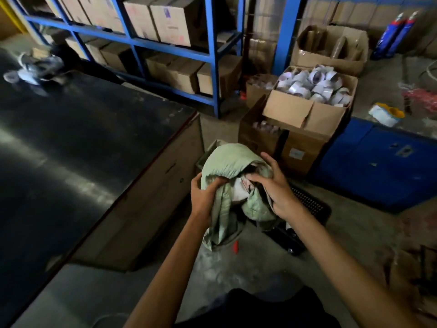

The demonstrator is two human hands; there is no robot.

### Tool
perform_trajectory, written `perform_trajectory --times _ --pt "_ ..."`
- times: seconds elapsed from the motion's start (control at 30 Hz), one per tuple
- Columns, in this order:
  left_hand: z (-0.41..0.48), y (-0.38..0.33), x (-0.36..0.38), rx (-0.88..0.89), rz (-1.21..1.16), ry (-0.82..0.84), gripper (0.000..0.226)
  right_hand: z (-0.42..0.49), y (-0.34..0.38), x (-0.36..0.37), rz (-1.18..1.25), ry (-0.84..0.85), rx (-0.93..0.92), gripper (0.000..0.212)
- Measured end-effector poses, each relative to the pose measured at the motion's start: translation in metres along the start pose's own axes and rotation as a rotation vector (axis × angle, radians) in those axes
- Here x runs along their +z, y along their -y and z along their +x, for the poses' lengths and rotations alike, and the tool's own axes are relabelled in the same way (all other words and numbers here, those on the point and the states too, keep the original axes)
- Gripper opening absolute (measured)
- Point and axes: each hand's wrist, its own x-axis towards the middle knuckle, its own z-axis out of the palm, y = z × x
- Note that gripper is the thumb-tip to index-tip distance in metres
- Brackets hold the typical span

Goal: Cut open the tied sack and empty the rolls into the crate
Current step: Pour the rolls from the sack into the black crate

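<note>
A pale green woven sack (pixel 227 162) hangs in front of me, held up off the floor by both hands. My left hand (pixel 204 197) grips a bunch of its fabric on the left side. On the right, my right hand (pixel 275 185) grips the sack near its opening, where something pale shows inside. A black plastic crate (pixel 309 204) with a lattice wall lies on the floor under and behind the sack, mostly hidden. A small red object (pixel 235 246) shows on the floor below the sack's hanging end.
A large dark-topped table (pixel 71 143) fills the left. Blue shelving (pixel 212 55) with cardboard boxes stands behind. An open carton (pixel 314 102) full of white rolls sits on other cartons to the right, beside a blue cabinet (pixel 378 162). Concrete floor lies below.
</note>
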Motion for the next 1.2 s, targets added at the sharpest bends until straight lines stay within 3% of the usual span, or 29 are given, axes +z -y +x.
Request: perform_trajectory --times 0.07,0.13,0.2,0.43,0.67,0.83,0.93,1.03,1.2 --pt "0.004 0.014 -0.021 -0.134 -0.091 -0.041 0.075 -0.001 -0.021 0.009 -0.291 0.058 -0.01 0.063" --pt "0.007 0.025 -0.036 -0.201 -0.139 -0.088 0.079 0.004 -0.04 0.015 -0.8 0.061 -0.025 0.072" --pt "0.01 0.033 -0.046 -0.259 -0.196 -0.139 0.083 0.011 -0.051 0.019 -0.979 0.058 -0.009 0.085" --pt "0.041 0.046 -0.053 -0.42 -0.318 -0.229 0.082 0.045 -0.07 0.034 -0.705 0.243 0.106 0.078" --pt "0.11 0.057 -0.016 -0.515 -0.315 -0.259 0.088 0.136 -0.077 0.021 -0.763 0.302 0.211 0.092" --pt "0.185 0.061 0.03 -0.56 -0.265 -0.3 0.068 0.234 -0.077 0.007 -0.816 0.325 0.261 0.089" --pt "0.241 0.071 0.06 -0.534 -0.144 -0.341 0.066 0.298 -0.082 -0.003 -0.823 0.337 0.237 0.081" --pt "0.305 0.087 0.089 -0.476 0.025 -0.352 0.082 0.359 -0.093 -0.012 -0.851 0.293 0.162 0.077" --pt "0.41 0.12 0.122 -0.384 0.338 -0.333 0.086 0.453 -0.132 -0.019 -0.888 0.244 0.028 0.098"
